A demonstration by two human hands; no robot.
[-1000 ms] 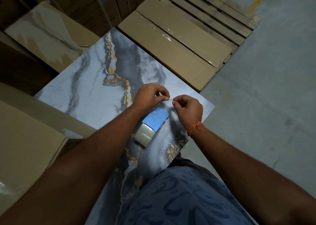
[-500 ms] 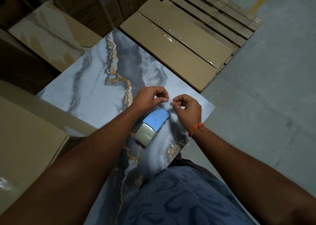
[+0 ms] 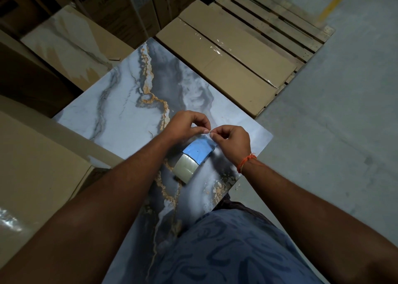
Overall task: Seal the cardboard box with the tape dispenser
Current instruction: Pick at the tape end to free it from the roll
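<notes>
A blue tape dispenser [image 3: 199,151] with a roll of clear tape [image 3: 186,169] lies on a marble-patterned slab [image 3: 127,109]. My left hand [image 3: 185,125] and my right hand [image 3: 233,141] hover just over its front end. Both pinch thumb against forefinger, fingertips almost touching, on what looks like the thin free end of the tape, which is hard to make out. Long flat cardboard boxes [image 3: 217,55] sealed with clear tape lie beyond the slab.
A wooden pallet [image 3: 277,23] carries the flat boxes at the back right. More cartons [image 3: 120,10] stand at the back, and a large cardboard box [image 3: 36,169] sits at the left. Grey concrete floor [image 3: 336,115] spreads to the right.
My two hands have drawn a little closer, so that their pinched fingertips nearly meet. The dispenser has stayed in place.
</notes>
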